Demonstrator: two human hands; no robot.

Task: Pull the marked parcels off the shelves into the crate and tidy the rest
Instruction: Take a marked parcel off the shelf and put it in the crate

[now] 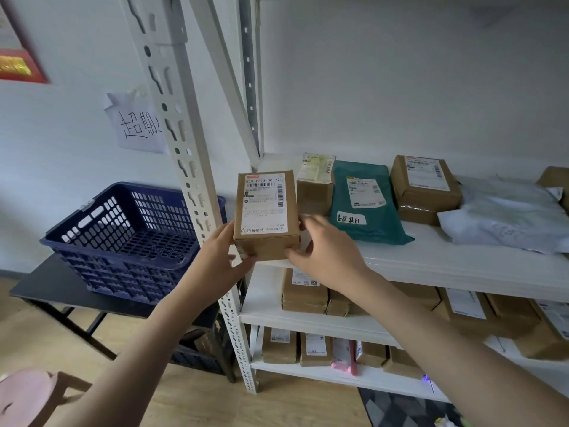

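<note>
On the white shelf [431, 260], both hands grasp 1 cardboard box [266, 215]: left hand [226, 254] at 7 o'clock, right hand [323, 251] at 4. It seems unmarked, so I straighten it; next I take the tagged green mailer [363, 201] to the blue crate [123, 235] at 9 o'clock.

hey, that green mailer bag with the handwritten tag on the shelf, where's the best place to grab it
Probably pinch the near edge of the green mailer bag from the front. It lies flat and soft, boxes crowd both sides, and that edge faces the open shelf front.

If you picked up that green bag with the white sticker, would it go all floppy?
Probably floppy: the green bag lies flat and wrinkled on the shelf, unlike the boxes. It looks thin, so likely light. Its plastic skin may be a bit slippery.
</note>
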